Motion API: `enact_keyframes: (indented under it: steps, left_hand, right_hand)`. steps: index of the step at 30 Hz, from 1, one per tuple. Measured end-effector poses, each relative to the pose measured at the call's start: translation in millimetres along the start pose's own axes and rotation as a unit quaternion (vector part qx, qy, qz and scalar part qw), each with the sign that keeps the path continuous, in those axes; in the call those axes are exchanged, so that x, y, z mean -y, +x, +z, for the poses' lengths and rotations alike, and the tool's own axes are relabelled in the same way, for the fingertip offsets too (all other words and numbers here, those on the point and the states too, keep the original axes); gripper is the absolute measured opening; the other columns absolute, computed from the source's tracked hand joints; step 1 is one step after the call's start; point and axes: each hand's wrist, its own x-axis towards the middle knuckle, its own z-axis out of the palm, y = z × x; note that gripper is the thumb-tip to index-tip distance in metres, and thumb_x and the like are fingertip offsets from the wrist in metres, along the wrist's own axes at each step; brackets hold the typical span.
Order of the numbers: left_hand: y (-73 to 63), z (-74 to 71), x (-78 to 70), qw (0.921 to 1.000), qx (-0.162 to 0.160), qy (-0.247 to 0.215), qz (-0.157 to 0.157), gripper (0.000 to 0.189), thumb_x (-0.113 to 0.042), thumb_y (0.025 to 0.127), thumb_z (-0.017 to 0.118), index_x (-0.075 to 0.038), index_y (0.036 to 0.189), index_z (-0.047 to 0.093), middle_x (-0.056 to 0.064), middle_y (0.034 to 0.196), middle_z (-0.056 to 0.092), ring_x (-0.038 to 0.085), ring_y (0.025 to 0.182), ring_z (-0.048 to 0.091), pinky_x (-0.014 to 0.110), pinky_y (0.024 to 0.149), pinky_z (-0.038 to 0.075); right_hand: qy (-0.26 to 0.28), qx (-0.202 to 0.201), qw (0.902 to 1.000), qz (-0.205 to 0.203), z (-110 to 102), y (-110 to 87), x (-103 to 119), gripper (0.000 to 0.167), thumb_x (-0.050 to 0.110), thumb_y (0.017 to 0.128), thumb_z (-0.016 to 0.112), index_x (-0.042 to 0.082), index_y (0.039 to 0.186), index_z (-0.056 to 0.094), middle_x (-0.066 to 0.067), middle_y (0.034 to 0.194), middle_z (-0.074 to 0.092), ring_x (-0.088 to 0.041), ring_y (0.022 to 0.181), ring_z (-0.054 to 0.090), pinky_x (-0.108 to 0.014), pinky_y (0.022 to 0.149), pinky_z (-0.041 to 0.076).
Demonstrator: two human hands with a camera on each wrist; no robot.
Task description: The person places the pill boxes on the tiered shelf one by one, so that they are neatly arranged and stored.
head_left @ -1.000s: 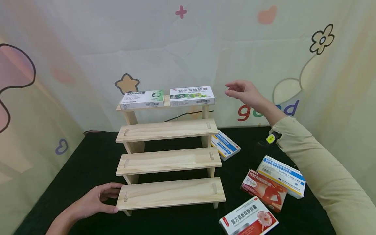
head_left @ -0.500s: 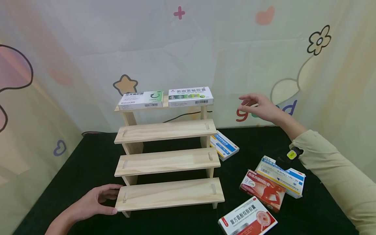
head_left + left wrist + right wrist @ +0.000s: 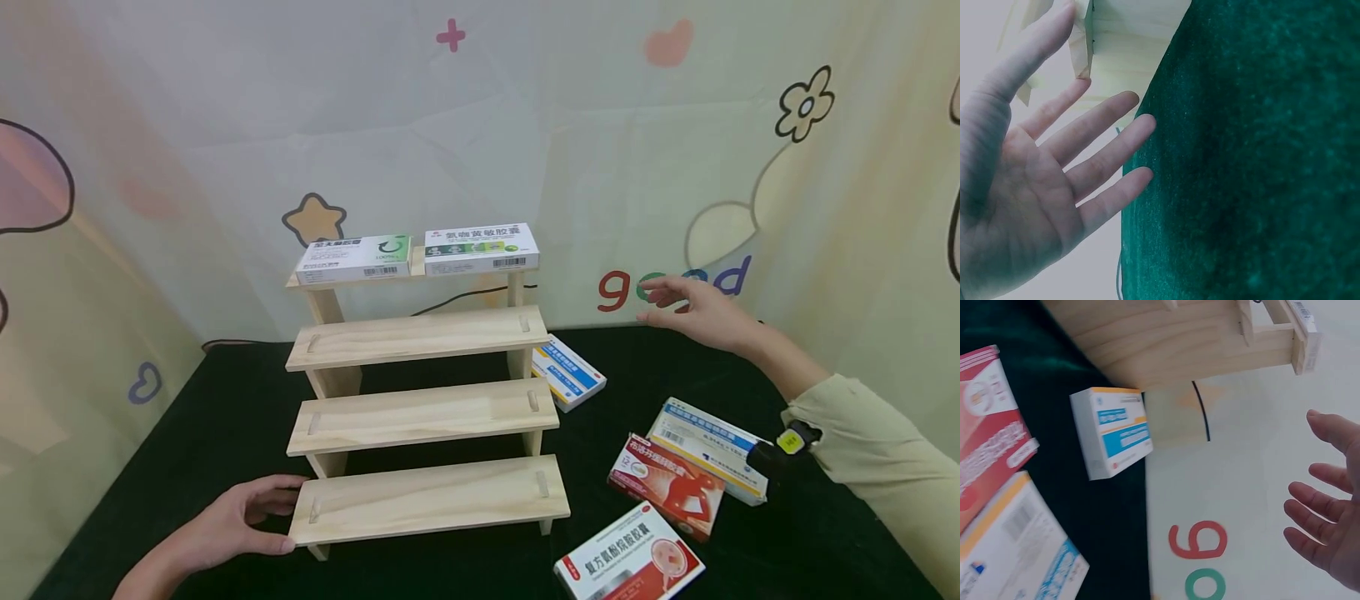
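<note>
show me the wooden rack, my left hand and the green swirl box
Wooden rack (image 3: 423, 414), head view: second step up, top face.
Left hand (image 3: 221, 525), head view: its back.
Green swirl box (image 3: 352, 257), head view: top.

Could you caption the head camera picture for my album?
Left hand at a wooden shelf topped with two boxes, right hand raised, empty.

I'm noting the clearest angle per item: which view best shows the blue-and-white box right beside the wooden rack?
The right wrist view: the blue-and-white box shows whole there, with nothing in front of it. The head view shows it too, but the wooden rack hides its left part. The left wrist view doesn't show it.
</note>
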Motion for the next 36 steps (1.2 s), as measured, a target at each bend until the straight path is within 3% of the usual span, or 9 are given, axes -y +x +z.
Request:
enact_keyframes:
  steps: [8,13,20,23,31,36]
  left_hand:
    - [-0.9,-0.7,1.1,1.0,0.008,-0.004,0.004,0.062,-0.01,0.082,0.065,0.012,0.131,0.034,0.032,0.122,0.047,0.03,0.103,0.056,0.051,0.083,0.045]
    - [-0.5,-0.7,1.8,0.9999,0.01,-0.01,-0.001,0.062,-0.01,0.083,0.065,0.013,0.131,0.034,0.032,0.123,0.046,0.031,0.104,0.055,0.051,0.083,0.045]
    - [0.1,-0.1,1.7,0.9999,0.006,-0.011,-0.005,0.063,-0.011,0.082,0.066,0.012,0.131,0.034,0.031,0.123,0.047,0.012,0.099,0.058,0.048,0.082,0.045]
    - [0.9,0.3,1.5,0.9999,0.005,-0.009,-0.005,0.062,-0.011,0.082,0.066,0.012,0.131,0.034,0.03,0.123,0.048,0.009,0.098,0.058,0.049,0.082,0.045]
    - [2.1,0.3,2.2,0.9998,0.002,-0.006,-0.017,0.062,-0.011,0.083,0.065,0.011,0.131,0.034,0.028,0.122,0.049,0.03,0.103,0.056,0.054,0.082,0.043]
    - [3.0,0.6,2.1,0.9997,0.005,-0.011,-0.022,0.062,-0.011,0.083,0.065,0.011,0.131,0.034,0.029,0.123,0.049,0.035,0.105,0.054,0.054,0.083,0.043]
  right_hand:
    - [-0.016,-0.012,0.9998,-0.009,9.2,-24.6,-15.0,0.056,0.025,0.087,0.061,-0.002,0.131,0.04,-0.024,0.119,0.051,-0.036,0.11,0.045,-0.054,0.089,0.038]
    - [-0.03,-0.025,0.9992,0.008,14.7,-41.5,-21.9,0.06,0.027,0.085,0.063,-0.002,0.132,0.039,-0.025,0.121,0.05,-0.037,0.111,0.043,-0.055,0.089,0.036]
    - [-0.042,-0.036,0.9977,0.039,24.2,-66.3,-35.6,0.065,0.031,0.084,0.064,-0.004,0.131,0.038,-0.027,0.121,0.048,-0.04,0.111,0.041,-0.058,0.088,0.035]
    - [-0.049,-0.037,0.9968,0.052,25.7,-76.5,-42.9,0.066,0.032,0.084,0.064,-0.004,0.131,0.037,-0.028,0.121,0.047,-0.041,0.11,0.041,-0.06,0.087,0.036]
    - [-0.068,-0.025,0.9946,0.075,28.7,-104.1,-65.9,0.069,0.034,0.081,0.066,-0.004,0.131,0.037,-0.03,0.122,0.045,-0.044,0.11,0.04,-0.062,0.084,0.036]
    - [-0.076,-0.016,0.9922,0.097,34.4,-120.9,-81.6,0.073,0.037,0.08,0.067,-0.006,0.13,0.037,-0.031,0.121,0.045,-0.045,0.108,0.041,-0.062,0.082,0.037]
